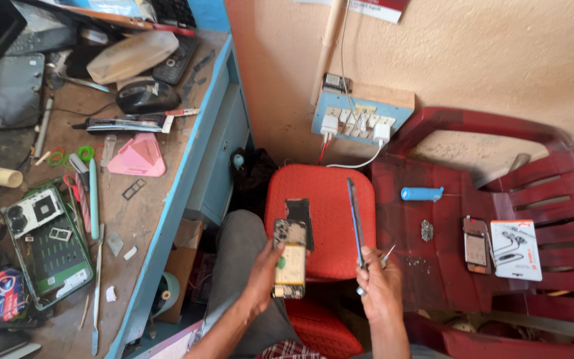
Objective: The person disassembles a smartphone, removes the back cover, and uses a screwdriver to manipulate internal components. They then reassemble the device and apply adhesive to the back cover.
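My left hand (262,272) grips an opened phone body (289,260) with its yellowish battery and camera cluster showing, held over a red stool (330,213). My right hand (379,282) holds a thin phone screen panel (355,219) edge-on and upright, together with a small metal tool (386,254) between the fingers. A black flat piece (299,214) lies on the stool just above the phone body.
A red plastic chair (533,199) at right carries a blue tool handle (421,193), a small pile of screws (426,230), another phone (477,244) and an earphone pack (515,250). The cluttered workbench (161,206) at left holds a green opened phone (48,242), tools and a pink stand (137,157). A wall socket board (357,119) sits behind the stool.
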